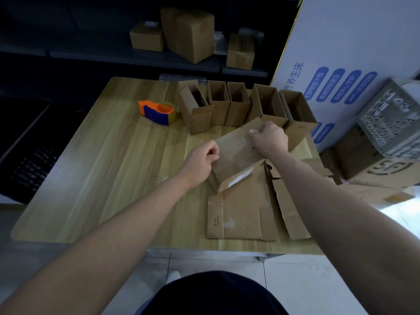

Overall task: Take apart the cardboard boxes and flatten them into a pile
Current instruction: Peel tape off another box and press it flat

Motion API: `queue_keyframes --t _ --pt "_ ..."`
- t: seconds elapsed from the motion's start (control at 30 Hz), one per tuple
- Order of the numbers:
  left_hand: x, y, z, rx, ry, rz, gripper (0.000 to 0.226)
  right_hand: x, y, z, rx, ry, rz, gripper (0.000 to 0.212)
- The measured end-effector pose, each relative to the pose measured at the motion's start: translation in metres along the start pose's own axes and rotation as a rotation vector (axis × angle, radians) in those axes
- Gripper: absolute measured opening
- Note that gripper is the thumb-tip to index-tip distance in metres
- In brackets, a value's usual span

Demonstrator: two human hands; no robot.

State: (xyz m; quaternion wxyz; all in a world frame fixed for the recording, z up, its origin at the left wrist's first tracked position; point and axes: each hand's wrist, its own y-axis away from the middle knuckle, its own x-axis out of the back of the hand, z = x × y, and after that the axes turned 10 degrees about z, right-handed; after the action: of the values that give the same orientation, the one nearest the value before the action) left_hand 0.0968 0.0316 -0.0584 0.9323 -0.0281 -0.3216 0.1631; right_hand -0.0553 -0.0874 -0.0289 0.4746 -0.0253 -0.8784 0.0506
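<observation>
Brown creased cardboard box [236,153] in left hand [201,163] and right hand [270,138]

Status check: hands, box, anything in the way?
Left hand and right hand grip opposite ends of the box. Box not yet flat, overlapping flattened pile. Nothing in the way.

Five open boxes [238,105] upright beyond right hand [270,137]. One box [236,155] between it and left hand [201,164]. One tape dispenser [159,111] beyond left hand.
</observation>
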Motion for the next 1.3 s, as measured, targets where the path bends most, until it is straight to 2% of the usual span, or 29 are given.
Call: queue_keyframes --t 0.07,0.13,0.17,0.23,0.4,0.5,0.57,0.67,0.73,0.8,0.9,0.93,1.0,1.07,1.1,1.2,1.3 --pt "0.001 -0.006 0.006 0.098 0.057 -0.014 0.008 0.000 0.000 -0.001 0.004 0.011 0.004 0.039" --pt "0.000 -0.015 0.008 0.172 -0.052 -0.018 0.018 -0.002 0.001 -0.004 0.017 0.018 0.001 0.037" --pt "-0.001 -0.019 0.009 0.177 -0.113 0.002 0.014 -0.003 0.001 -0.006 0.030 0.021 0.000 0.036" --pt "-0.002 -0.024 0.010 0.157 -0.177 0.012 0.004 -0.004 0.001 -0.009 0.046 0.045 0.003 0.036" --pt "0.000 -0.023 0.001 0.016 -0.080 -0.100 0.015 -0.003 -0.001 -0.007 0.053 0.127 0.055 0.037" --pt "0.001 -0.018 -0.004 0.071 0.167 -0.052 0.021 -0.005 -0.002 -0.001 0.068 0.141 0.070 0.039" --pt "0.002 -0.013 -0.003 0.161 0.521 0.006 0.027 -0.004 -0.005 0.006 0.075 0.209 0.084 0.039" --pt "0.001 -0.014 -0.006 0.415 1.075 0.120 0.032 -0.007 -0.005 0.022 0.042 0.276 0.076 0.040" --pt "-0.002 -0.015 -0.006 0.581 1.266 0.153 0.030 -0.012 -0.005 0.025 0.028 0.295 0.091 0.040" --pt "-0.002 -0.017 -0.005 0.705 1.361 0.161 0.030 -0.013 -0.004 0.023 0.002 0.333 0.101 0.043" --pt "0.001 -0.019 0.000 0.812 1.406 0.203 0.033 -0.006 -0.002 0.013 0.129 0.249 0.077 0.061" --pt "0.002 -0.020 0.002 0.818 1.413 0.212 0.033 -0.003 0.000 0.008 0.221 0.146 -0.012 0.070" --pt "0.005 -0.023 0.007 0.818 1.383 0.230 0.030 0.002 0.009 -0.005 0.383 0.003 -0.312 0.090" --pt "0.005 -0.026 0.012 0.819 1.323 0.256 0.027 0.005 0.013 -0.016 0.474 0.085 -0.584 0.109" --pt "0.005 -0.028 0.014 0.820 1.302 0.269 0.027 0.005 0.013 -0.020 0.502 0.170 -0.654 0.117" --pt "0.005 -0.032 0.023 0.773 1.164 0.253 0.024 0.005 0.013 -0.027 0.562 0.373 -0.687 0.132" --pt "0.007 -0.035 0.031 0.703 1.015 0.221 0.020 0.004 0.019 -0.033 0.670 0.466 -0.611 0.138"
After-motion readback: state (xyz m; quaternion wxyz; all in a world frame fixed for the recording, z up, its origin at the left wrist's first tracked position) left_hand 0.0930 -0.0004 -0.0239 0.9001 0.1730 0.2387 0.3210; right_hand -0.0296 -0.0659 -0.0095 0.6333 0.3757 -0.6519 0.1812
